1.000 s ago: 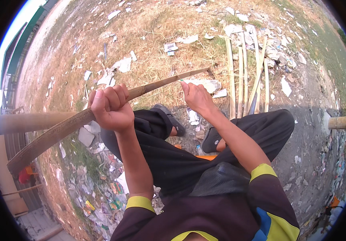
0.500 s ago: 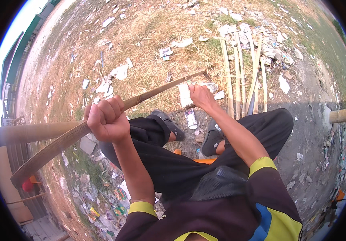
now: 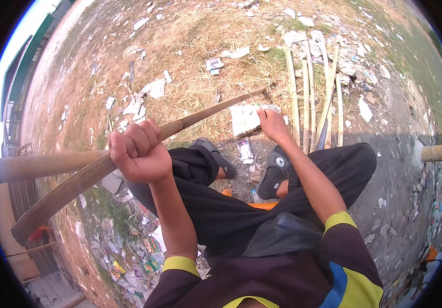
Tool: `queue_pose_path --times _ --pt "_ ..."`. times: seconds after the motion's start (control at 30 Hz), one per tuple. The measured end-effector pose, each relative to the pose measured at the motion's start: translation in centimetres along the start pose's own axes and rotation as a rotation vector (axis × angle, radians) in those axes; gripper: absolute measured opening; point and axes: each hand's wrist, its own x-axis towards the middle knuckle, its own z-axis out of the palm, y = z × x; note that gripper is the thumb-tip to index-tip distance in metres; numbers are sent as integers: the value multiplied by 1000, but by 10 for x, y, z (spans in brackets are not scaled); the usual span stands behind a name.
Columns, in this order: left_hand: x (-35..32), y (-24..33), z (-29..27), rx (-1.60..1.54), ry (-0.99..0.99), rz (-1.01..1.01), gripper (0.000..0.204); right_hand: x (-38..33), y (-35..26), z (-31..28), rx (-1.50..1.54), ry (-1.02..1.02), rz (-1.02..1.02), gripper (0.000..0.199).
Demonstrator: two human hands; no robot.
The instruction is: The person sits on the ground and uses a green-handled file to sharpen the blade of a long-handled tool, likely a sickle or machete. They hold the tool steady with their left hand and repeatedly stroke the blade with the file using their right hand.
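Note:
My left hand is wrapped in a fist round a long split bamboo strip, which slants across in front of my knees. Its wide end is at the lower left, and its narrower part runs up to the right past a node. Close to the far tip is my right hand, with the fingers pinched together. A thin sliver-like bit shows between that hand and the strip, too small to name. To the right of it, several pale bamboo strips lie side by side on the ground, one crossing the others.
A thick bamboo pole stretches in from the left behind the strip, and another pole end juts in at the right. White paper scraps and litter are spread over dry grass. My shoes rest below the strip.
My right hand has moved a little to the right, away from the strip's edge near its tip. My left hand keeps its grip, and the strip is nearly in the same place.

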Motion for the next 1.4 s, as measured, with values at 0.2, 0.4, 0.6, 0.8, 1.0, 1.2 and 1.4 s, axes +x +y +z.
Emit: queue_pose_path --times 0.2,0.4,0.6,0.8,1.0,1.2,1.4 --pt "-2 2 3 61 190 24 41 -82 -149 -49 405 -248 -281 54" --pt "-4 2 0 16 130 -6 39 -104 -170 -51 397 -184 -356 48" --pt "-2 2 -1 -4 2 43 35 -94 -147 -40 273 -66 -341 49" --pt "-6 0 0 2 -12 67 33 -103 -161 -44 323 -111 -355 50" --pt "-6 -1 -3 4 70 57 34 -91 -135 -30 267 -86 -320 47" --pt "-7 -2 8 3 42 73 38 -87 -128 -26 209 -31 -341 46" --pt "-1 1 7 220 -64 127 41 -65 -94 -37 265 -129 -168 39"
